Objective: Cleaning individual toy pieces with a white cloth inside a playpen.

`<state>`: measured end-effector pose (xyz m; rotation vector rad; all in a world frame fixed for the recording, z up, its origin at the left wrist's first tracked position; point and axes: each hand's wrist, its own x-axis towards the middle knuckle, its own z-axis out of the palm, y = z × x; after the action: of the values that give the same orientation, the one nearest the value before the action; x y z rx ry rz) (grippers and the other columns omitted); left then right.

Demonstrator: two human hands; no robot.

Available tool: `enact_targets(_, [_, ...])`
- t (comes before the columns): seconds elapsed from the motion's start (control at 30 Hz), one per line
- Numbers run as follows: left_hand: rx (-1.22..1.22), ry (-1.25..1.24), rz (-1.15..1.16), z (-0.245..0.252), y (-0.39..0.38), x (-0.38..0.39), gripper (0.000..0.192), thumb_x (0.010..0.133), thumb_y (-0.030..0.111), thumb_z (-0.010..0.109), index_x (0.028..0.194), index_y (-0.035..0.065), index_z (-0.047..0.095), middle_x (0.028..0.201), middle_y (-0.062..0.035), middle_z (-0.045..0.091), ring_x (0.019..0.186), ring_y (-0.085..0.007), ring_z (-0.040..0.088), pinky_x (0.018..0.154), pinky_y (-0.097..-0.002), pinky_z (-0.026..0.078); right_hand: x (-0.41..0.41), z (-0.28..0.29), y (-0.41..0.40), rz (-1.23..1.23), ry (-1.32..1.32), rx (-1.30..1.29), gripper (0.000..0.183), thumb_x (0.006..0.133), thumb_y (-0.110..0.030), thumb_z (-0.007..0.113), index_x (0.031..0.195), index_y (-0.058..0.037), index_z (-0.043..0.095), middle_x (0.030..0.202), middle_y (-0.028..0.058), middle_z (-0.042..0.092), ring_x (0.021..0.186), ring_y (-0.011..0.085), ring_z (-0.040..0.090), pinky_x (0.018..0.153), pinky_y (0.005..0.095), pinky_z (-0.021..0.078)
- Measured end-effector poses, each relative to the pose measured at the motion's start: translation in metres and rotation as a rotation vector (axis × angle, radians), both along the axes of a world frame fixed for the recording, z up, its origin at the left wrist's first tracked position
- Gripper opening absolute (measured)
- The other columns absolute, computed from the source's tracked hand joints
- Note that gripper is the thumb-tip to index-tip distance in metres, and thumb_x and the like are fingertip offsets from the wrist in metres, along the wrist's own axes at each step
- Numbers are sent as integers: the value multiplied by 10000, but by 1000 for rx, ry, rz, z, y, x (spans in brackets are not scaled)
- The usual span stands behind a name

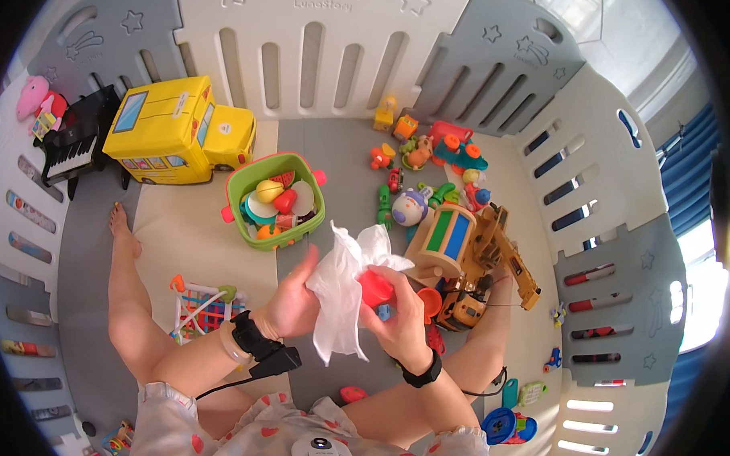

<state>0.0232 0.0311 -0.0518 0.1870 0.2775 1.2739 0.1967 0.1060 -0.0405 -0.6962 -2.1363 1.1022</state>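
Note:
My right hand grips a small red plastic toy piece between thumb and fingers. A white wipe or tissue hangs between my hands and lies against the red piece. My left hand is at the wipe's left side, slightly blurred, its thumb raised; the wipe hides part of its fingers. Beyond my hands stands a green toy basket with a red rim, holding toy food, among it a yellow fruit, a red strawberry-like piece and a watermelon slice.
Toys lie at the right: a wooden drum-like toy, a toy crane truck, a white-and-purple toy. A yellow bus box and toy piano stand at the back left. A lattice toy is by my left forearm. Playpen panels surround the mat.

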Motion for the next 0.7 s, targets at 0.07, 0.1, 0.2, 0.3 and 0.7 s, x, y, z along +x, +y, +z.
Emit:
enact_targets(0.07, [12, 328, -66, -15, -5, 1, 528, 962, 438, 404, 1345, 76, 395, 1278, -65, 504, 1159, -163, 488, 993, -332, 367, -1, -2, -2, -16, -48, -61, 535, 707, 3, 676, 1206, -43, 486, 1043, 135, 601, 812, 196, 638, 690, 283, 511])
enact_targets(0.1, [25, 654, -135, -15, -5, 3, 482, 974, 364, 431, 1361, 82, 377, 1286, -59, 496, 1162, -158, 487, 990, -330, 373, -2, -8, -4, -54, -50, -93, 529, 710, 6, 674, 1199, -40, 477, 1025, 133, 609, 787, 189, 635, 674, 280, 507])
enact_targets(0.2, [111, 793, -82, -11, 0, 3, 376, 982, 238, 453, 1310, 56, 427, 1184, -29, 536, 1059, -107, 509, 906, -279, 412, -1, -12, -4, -81, -47, -214, 509, 721, 12, 667, 1183, -35, 456, 970, 123, 626, 746, 171, 626, 653, 272, 499])
enact_targets(0.3, [216, 1015, -57, -10, -1, 7, 352, 988, 242, 441, 1268, 30, 455, 1100, -16, 559, 975, -85, 516, 838, -258, 434, 0, -3, -1, -52, -65, -247, 485, 754, -14, 673, 1167, -33, 421, 878, 97, 640, 721, 140, 611, 648, 261, 487])
enact_targets(0.7, [-2, 686, -40, -2, 0, 0, 553, 889, 194, 630, 1339, 54, 342, 1189, -50, 514, 1089, -115, 483, 916, -285, 406, 5, -4, 7, 198, 17, -417, 519, 796, -21, 662, 1218, -30, 359, 1107, 94, 560, 1020, 176, 561, 850, 319, 460])
